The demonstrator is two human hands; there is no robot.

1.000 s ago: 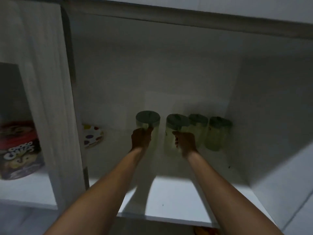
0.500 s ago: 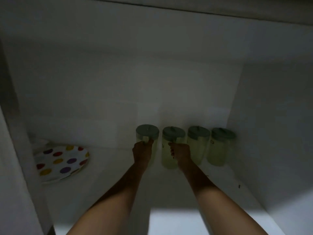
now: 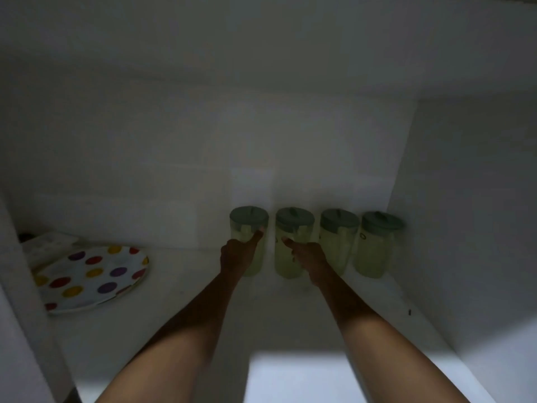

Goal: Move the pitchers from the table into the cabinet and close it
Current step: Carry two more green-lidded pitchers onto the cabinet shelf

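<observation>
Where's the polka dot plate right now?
The polka dot plate lies on the cabinet shelf at far left, apart from the left hand.

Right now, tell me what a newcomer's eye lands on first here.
Four pitchers with green lids stand in a row at the back right of the cabinet shelf. The left hand and right hand grip the two leftmost ones. A polka-dot plate lies at the far left.
</observation>
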